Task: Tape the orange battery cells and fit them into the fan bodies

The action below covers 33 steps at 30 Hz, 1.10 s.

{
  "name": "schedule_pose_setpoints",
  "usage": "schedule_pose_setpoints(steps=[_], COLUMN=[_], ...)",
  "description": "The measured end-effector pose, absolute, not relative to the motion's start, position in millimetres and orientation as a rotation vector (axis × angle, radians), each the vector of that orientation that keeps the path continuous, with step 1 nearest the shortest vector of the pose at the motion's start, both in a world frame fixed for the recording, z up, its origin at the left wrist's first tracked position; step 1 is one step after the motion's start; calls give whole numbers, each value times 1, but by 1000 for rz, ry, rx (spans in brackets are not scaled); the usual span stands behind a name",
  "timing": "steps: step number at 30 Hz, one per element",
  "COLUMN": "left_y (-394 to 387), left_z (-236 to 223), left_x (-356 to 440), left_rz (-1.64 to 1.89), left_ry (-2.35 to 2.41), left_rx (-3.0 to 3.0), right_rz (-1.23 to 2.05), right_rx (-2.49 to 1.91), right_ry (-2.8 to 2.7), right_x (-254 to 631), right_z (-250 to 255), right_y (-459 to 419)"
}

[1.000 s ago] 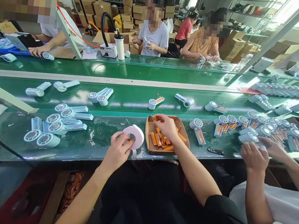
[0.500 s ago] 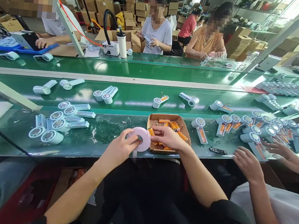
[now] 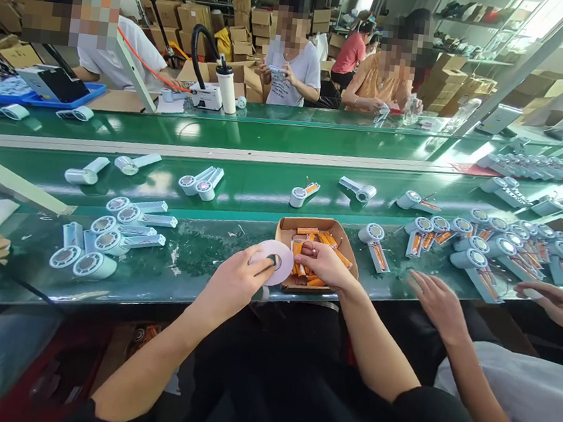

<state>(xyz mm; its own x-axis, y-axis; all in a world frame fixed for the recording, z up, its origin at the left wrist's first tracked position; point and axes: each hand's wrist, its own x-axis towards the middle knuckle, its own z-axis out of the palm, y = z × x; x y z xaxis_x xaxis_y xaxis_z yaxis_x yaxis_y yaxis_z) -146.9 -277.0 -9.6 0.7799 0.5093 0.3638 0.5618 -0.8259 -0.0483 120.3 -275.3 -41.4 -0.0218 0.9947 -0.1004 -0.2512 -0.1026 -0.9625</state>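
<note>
My left hand (image 3: 236, 285) grips a white roll of tape (image 3: 273, 260) at the near edge of the green bench, thumb hooked in its core. My right hand (image 3: 325, 263) is closed in a pinch right beside the roll, over the near left corner of a shallow cardboard tray (image 3: 319, 227) that holds several orange batteries (image 3: 326, 238). Something orange shows at its fingertips, too small to name. Both hands nearly touch across the roll.
Several white handheld fan housings (image 3: 108, 233) lie in a cluster to the left, more with orange batteries at the right (image 3: 479, 240). A neighbour's hands (image 3: 437, 301) reach over the bench at the right. Further fan parts ride the conveyor belt (image 3: 244, 187). Workers sit across.
My right hand left the far side of the cardboard tray and came back to the tape roll. My left hand lifted and tilted the roll toward the tray. The neighbour's hands spread apart.
</note>
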Motion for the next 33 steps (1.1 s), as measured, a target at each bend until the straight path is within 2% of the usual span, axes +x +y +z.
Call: schedule_pose_setpoints(steps=[4,8,14,17,20,24,29,33], left_y=[-279,-297,-348,-331,-289,-256,-201,-110], left_z=[-22,-39,-58,-74,-92,-91,-38,7], left_x=[-135,-124,-127,-150,-180,-190,-105,51], left_rz=[-613,-867,-1014,-1123,-1076,-1013,-1042,-520], left_ry=[-987,-1091,-908,-1278,-1601,-1747,-1454,-1508], left_rx=[-2789,-2838,-3128,-2756,-2405,-2290,-2652,-3176], right_rz=[1344,1250,776,839,920,848,636,579], right_rx=[-1065,-995,-839,-842,-828,-849,-924,-938], right_ry=[-804,-666,-453,-469,-455,-382,-276,-213], right_x=[85,103,160,166,170,203,267,303], right_z=[-50,-55,-45,-39,-42,-63,-94,-110], right_y=[-264,-277,-277,-285,-299,-318,-339,-347])
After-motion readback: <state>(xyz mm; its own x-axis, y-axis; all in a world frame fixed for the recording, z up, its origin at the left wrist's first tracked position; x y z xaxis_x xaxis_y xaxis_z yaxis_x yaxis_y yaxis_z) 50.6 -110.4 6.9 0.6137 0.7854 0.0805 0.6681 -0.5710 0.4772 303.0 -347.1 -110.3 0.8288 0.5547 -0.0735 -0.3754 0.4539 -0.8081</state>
